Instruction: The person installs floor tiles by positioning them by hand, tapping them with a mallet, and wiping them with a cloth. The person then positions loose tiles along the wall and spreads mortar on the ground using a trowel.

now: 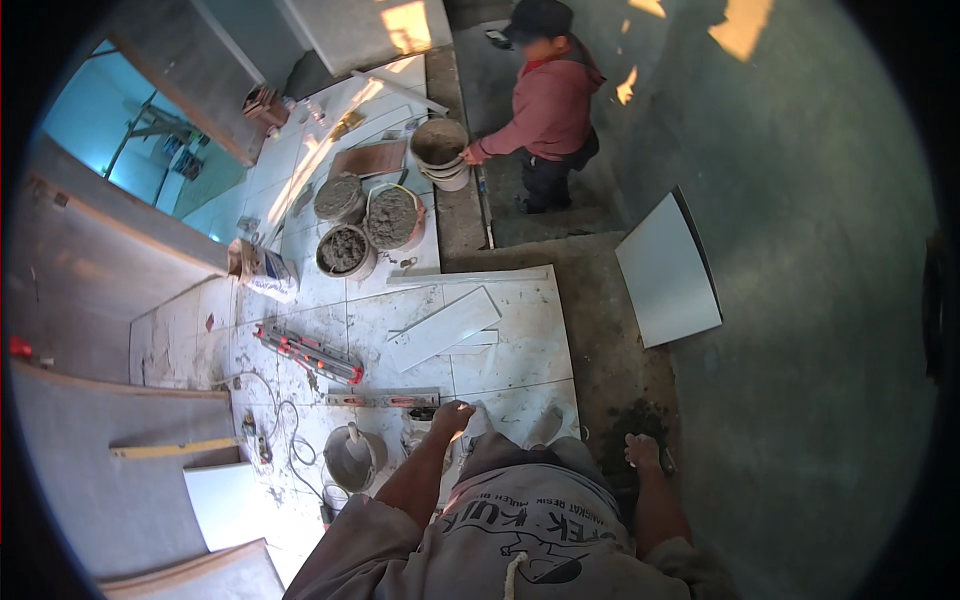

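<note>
My left hand [456, 416] is closed beside my left knee, over the edge of the white tiles. What its fingers hold, if anything, is hidden. On the right, my right hand [642, 452] is closed just above a dark patch of wet mortar [636, 424] on the bare concrete. A dark, narrow thing [668, 461] shows at the side of that hand, too small to name. Nearest to my left hand lies a spirit level [385, 400] with red parts. A grey bucket [354, 462] with a pale handle or tool in it stands left of my left forearm.
A red-handled tile cutter [308, 353] and cut tile pieces [445, 328] lie ahead. Mortar-filled buckets [394, 216] stand farther off. A person in a red jacket [553, 105] touches stacked buckets [440, 145]. A large white tile [668, 272] leans on the right wall. A cable [292, 430] loops at left.
</note>
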### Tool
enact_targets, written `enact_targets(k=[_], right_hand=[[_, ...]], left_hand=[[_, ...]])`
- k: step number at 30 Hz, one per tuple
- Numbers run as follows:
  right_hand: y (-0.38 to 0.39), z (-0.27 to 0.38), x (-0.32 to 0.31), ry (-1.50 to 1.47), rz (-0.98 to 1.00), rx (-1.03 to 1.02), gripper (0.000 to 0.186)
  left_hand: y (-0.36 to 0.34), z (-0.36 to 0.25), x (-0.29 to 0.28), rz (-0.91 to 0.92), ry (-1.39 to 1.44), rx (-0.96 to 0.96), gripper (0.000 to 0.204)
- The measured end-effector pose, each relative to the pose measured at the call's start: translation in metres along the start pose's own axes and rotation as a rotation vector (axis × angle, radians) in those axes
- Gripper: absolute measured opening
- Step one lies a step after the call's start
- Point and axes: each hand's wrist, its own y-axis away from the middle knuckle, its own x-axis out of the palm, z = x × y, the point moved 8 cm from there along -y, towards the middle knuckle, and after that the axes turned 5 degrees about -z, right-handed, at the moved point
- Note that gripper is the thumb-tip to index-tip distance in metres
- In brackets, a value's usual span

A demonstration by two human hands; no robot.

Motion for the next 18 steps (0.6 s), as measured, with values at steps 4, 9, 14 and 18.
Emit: enact_targets(k=[4, 9, 14, 18], right_hand=[[-0.014, -0.011, -0.010, -0.006, 0.055, 0.050, 0.033], [-0.030, 0.024, -0.026, -0.077, 0.051, 0.067, 0.030], [-0.017, 0.090, -0.039, 0.088, 0.039, -0.012, 0.035], [-0.019, 0.109, -0.029, 0.138, 0.057, 0.043, 0.037]], left_hand=[[-0.002, -0.021, 0.007, -0.074, 0.111, 0.032, 0.039], [0.016, -0.005, 0.005, -0.114, 0.062, -0.048, 0.039], [0.026, 0.044, 0.005, -0.168, 0.096, -0.074, 0.044], [0.029, 0.075, 0.002, -0.171, 0.117, -0.057, 0.043]])
